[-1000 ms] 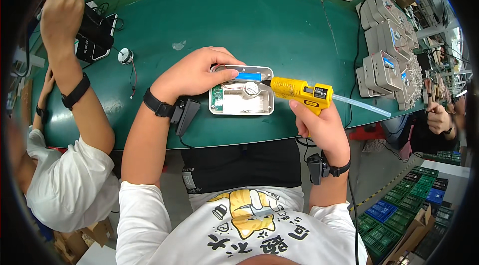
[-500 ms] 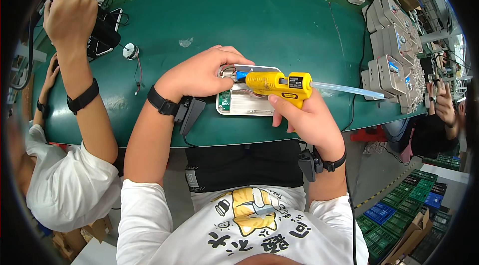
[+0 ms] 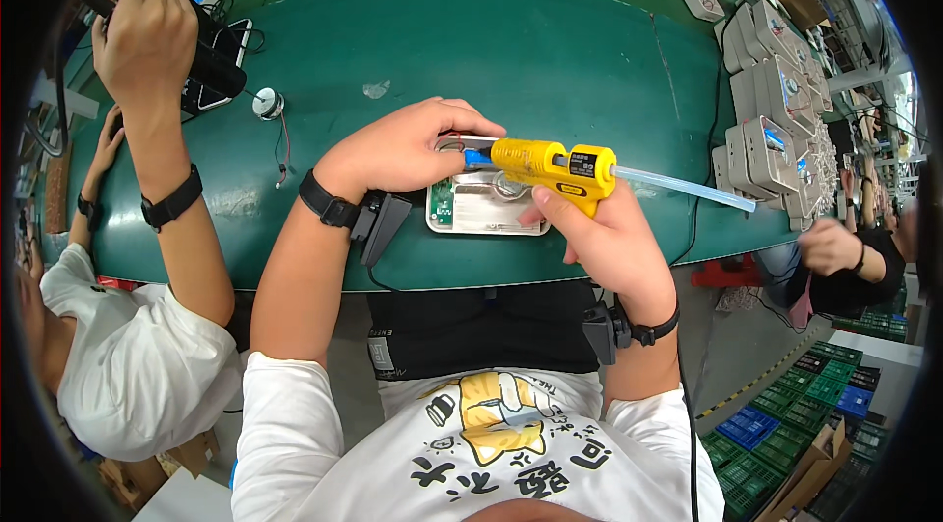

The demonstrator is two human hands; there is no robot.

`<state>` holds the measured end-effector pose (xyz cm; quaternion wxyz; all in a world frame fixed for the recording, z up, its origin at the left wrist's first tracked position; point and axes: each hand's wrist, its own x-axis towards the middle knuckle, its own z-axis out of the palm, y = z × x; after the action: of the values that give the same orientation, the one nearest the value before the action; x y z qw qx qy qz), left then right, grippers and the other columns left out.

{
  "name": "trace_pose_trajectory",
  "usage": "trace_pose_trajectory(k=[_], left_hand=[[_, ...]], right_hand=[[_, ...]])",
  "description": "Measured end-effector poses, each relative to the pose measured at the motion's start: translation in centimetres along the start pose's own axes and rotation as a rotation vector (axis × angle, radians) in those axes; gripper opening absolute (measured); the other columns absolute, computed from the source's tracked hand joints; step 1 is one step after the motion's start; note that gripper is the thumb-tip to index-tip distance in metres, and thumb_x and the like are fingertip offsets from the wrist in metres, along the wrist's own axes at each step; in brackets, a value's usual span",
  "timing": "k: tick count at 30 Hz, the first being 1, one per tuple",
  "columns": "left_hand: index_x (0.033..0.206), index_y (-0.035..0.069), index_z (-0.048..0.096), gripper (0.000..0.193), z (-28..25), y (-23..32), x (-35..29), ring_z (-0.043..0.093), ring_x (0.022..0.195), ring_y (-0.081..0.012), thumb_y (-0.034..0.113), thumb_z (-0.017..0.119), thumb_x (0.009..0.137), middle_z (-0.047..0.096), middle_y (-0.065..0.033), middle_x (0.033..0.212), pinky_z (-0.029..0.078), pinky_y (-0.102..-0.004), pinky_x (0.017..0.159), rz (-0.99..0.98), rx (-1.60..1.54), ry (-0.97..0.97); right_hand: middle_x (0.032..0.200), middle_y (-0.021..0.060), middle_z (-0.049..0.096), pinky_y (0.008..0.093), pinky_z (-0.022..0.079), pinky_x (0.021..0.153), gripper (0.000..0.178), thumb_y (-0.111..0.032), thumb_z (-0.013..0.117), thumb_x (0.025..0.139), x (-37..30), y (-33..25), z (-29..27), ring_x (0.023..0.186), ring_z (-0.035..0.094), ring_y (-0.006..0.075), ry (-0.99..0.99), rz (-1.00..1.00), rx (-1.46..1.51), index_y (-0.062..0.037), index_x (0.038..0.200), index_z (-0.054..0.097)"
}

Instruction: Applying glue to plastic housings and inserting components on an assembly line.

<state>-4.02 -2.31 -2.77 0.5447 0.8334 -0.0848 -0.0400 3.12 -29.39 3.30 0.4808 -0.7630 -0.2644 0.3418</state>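
Observation:
My right hand (image 3: 611,235) grips a yellow hot glue gun (image 3: 535,161), its nozzle end pointing left. A translucent glue stick (image 3: 688,186) sticks out of its back end. Beneath the gun lies a white plastic housing (image 3: 491,220), flat on the table. Inside it are a green circuit board (image 3: 444,213), a blue part (image 3: 476,159) and thin wires. My left hand (image 3: 411,141) reaches over the housing's left side, thumb and fingers closed around its upper left corner by the blue part. The gun hides the housing's upper right and its own tip is hard to make out.
Left of me, a co-worker's hand (image 3: 149,36) holds a black tool (image 3: 216,68) near a small round motor (image 3: 267,104) with wires. Stacked white housings (image 3: 751,154) stand at the right table edge. A black cable (image 3: 714,109) crosses the green table (image 3: 550,51).
The glue gun has shifted slightly right and down over the housing, uncovering a round part inside. My left hand keeps its hold. At far right, another person's hand has moved down and left.

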Motion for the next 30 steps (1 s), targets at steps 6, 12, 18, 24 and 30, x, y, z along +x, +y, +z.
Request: trace_pose_trajectory(k=[6,12,18,24,30], left_hand=[[0.129,0.002,0.074,0.046,-1.3,1.0,-0.4,0.067,0.102,-0.0169,0.000,0.057,0.086,0.071,-0.0100,0.115,0.056,-0.0329,0.090,-0.115,0.054,0.073],[0.121,-0.002,0.076,0.035,-3.0,3.4,-0.4,0.072,0.090,-0.0118,0.001,0.056,0.093,0.075,-0.0088,0.104,0.058,-0.0265,0.073,-0.509,0.054,0.225],[0.134,-0.002,0.069,0.036,-2.3,0.2,0.9,0.075,0.097,-0.0157,0.003,0.057,0.100,0.068,-0.0149,0.130,0.060,-0.0286,0.077,-0.398,-0.227,0.703],[0.147,0.003,0.058,0.045,-0.2,-3.7,3.0,0.064,0.131,-0.0266,0.006,0.061,0.103,0.054,-0.0191,0.153,0.055,-0.0388,0.105,0.123,-0.240,0.903],[0.134,0.006,0.067,0.033,-1.1,-3.0,2.2,0.055,0.140,-0.0327,0.010,0.063,0.101,0.058,-0.0190,0.148,0.047,-0.0426,0.114,0.008,0.270,0.695]], right_hand=[[0.104,0.0165,0.078,0.0246,0.051,0.052,0.032,-0.023,0.062,0.107,-1.2,1.9,-2.1,0.059,0.062,0.0098,0.086,-0.081,0.292,0.0020,0.127,0.066],[0.109,0.0243,0.075,0.0292,0.052,0.053,0.022,-0.021,0.059,0.106,-2.7,9.1,-5.0,0.056,0.058,0.0150,0.289,-0.249,0.563,-0.0002,0.113,0.063],[0.110,0.0267,0.073,0.0328,0.051,0.053,0.019,-0.022,0.055,0.107,-2.6,10.5,-5.1,0.053,0.054,0.0156,0.381,-0.365,0.749,-0.0027,0.108,0.058],[0.110,0.0271,0.073,0.0325,0.051,0.053,0.020,-0.022,0.054,0.107,-2.4,10.9,-5.3,0.053,0.054,0.0160,0.378,-0.392,0.740,-0.0025,0.109,0.058],[0.111,0.0275,0.073,0.0327,0.050,0.054,0.020,-0.021,0.055,0.107,-2.7,10.7,-5.3,0.053,0.053,0.0163,0.394,-0.393,0.736,-0.0020,0.109,0.058]])
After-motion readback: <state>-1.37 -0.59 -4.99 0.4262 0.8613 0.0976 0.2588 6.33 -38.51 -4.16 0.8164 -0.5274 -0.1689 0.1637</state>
